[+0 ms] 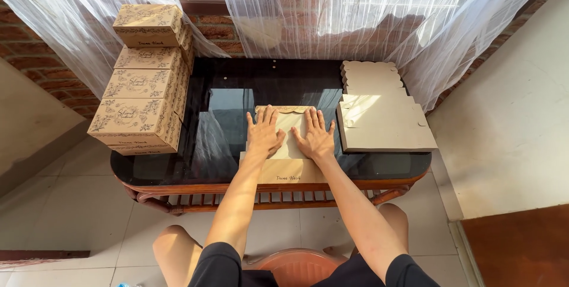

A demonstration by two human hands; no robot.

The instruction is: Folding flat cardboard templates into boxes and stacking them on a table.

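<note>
A flat, unfolded cardboard box blank in tan with a scalloped far edge lies on the black glass table in front of me. My left hand and my right hand both press flat on it, fingers spread, side by side, holding nothing. The blank's near flap reaches the table's front edge.
A stack of flat box blanks lies at the table's right. Several assembled printed cardboard boxes are piled at the left. White net curtains hang over a brick wall behind. My knees and an orange stool are below, on a tiled floor.
</note>
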